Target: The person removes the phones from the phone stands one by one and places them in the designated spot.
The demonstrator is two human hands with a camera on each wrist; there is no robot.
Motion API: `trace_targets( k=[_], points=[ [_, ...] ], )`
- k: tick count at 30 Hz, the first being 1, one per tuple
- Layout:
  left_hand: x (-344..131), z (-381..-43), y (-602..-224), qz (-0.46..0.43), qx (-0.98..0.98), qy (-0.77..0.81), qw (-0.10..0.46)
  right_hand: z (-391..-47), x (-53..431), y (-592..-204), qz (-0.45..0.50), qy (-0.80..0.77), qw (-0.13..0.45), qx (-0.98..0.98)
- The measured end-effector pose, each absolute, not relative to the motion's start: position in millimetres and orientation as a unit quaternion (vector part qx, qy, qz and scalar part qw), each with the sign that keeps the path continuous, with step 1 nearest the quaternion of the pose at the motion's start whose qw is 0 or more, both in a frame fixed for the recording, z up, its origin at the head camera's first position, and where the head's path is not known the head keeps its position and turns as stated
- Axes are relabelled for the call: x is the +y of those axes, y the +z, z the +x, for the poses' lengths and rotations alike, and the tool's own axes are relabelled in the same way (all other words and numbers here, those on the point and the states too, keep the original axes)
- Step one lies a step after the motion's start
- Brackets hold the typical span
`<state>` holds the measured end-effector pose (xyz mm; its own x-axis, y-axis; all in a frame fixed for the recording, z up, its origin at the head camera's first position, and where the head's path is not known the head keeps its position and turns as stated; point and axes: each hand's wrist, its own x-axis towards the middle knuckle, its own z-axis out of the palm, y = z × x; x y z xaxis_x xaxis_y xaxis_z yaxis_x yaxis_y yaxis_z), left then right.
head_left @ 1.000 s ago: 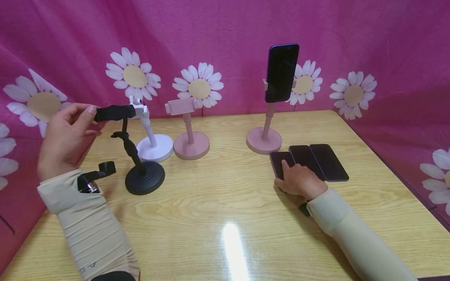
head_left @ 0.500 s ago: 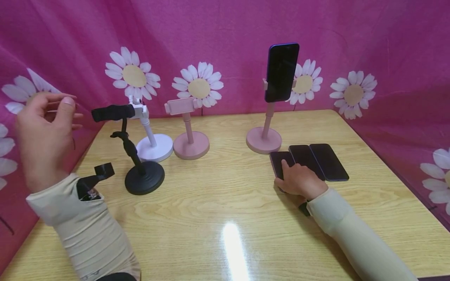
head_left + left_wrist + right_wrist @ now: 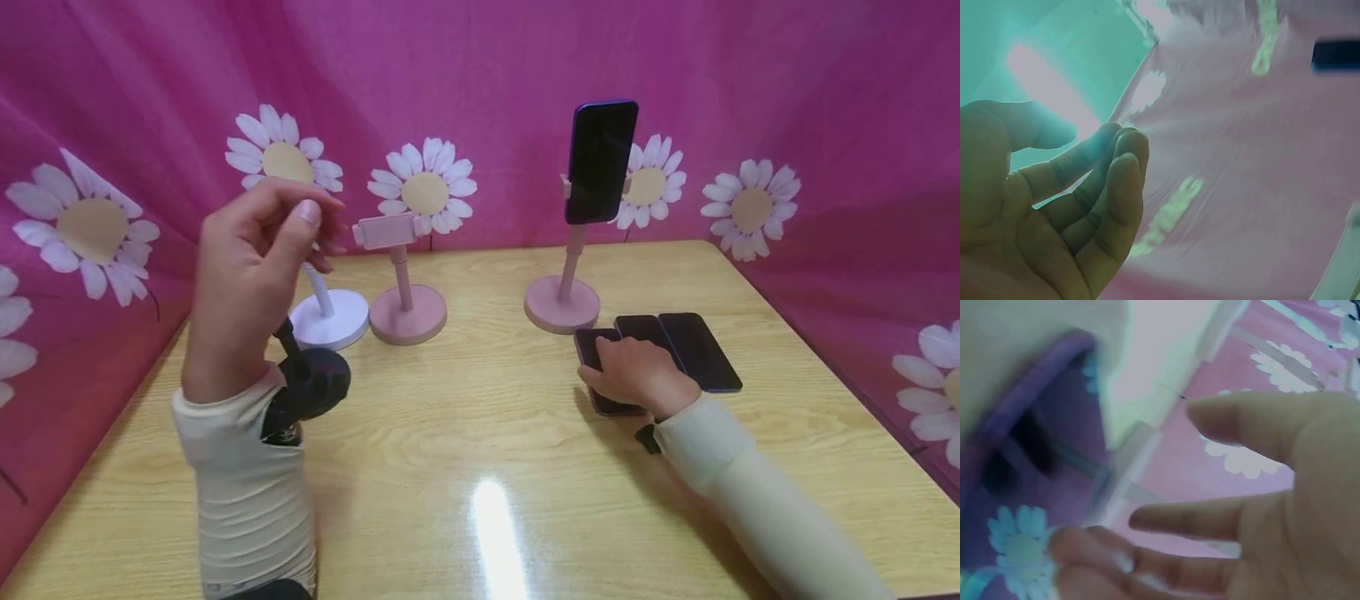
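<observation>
My left hand [image 3: 243,275] is raised in front of the phone stands, its fingers loosely bent and nothing between them. It hides most of a black phone stand [image 3: 322,385] and the top of a white one [image 3: 332,321]. In the left wrist view, the thumb stays apart from the fingers [image 3: 1125,187]. Over the leftmost of three dark phones [image 3: 617,407], my right hand [image 3: 637,375] touches it with extended fingers. The middle phone [image 3: 647,327] and right phone [image 3: 701,352] lie flat beside it. The right wrist view has straight fingers [image 3: 1191,519] near a blurred purple edge.
A pink phone stand [image 3: 408,317] with a bare holder is beside the white one. Another pink stand [image 3: 562,304] carries an upright phone [image 3: 602,162]. Behind the wooden table [image 3: 420,467] hangs a magenta curtain [image 3: 510,92] with daisies.
My left hand let go of the black stand's holder, drew back left, then swung right in front of it. The right hand has shifted slightly on the leftmost phone.
</observation>
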<state>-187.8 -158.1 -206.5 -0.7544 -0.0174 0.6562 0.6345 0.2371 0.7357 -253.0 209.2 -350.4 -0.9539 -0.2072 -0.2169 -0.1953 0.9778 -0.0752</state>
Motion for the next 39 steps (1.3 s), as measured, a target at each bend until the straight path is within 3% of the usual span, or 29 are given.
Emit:
trace_targets(
  k=[11,15,20,29,39],
  points=[
    [-72,-242,-228,-0.339,-0.665,-0.653,0.128,-273,215,-274,-0.020,-0.265,-0.094,0.959],
    [-39,-263,-240,-0.342,-0.630,-0.694,0.071,-283,219,-264,0.021,-0.359,-0.160,0.919],
    [-11,-286,-253,-0.310,-0.623,-0.716,0.050,-296,215,-264,0.036,-0.443,-0.210,0.871],
    [21,-317,-281,-0.256,-0.638,-0.726,0.005,-307,211,-269,0.055,-0.561,-0.199,0.802],
    [33,-327,-295,-0.287,-0.620,-0.730,-0.028,-309,207,-270,0.020,-0.577,-0.143,0.804]
  ],
)
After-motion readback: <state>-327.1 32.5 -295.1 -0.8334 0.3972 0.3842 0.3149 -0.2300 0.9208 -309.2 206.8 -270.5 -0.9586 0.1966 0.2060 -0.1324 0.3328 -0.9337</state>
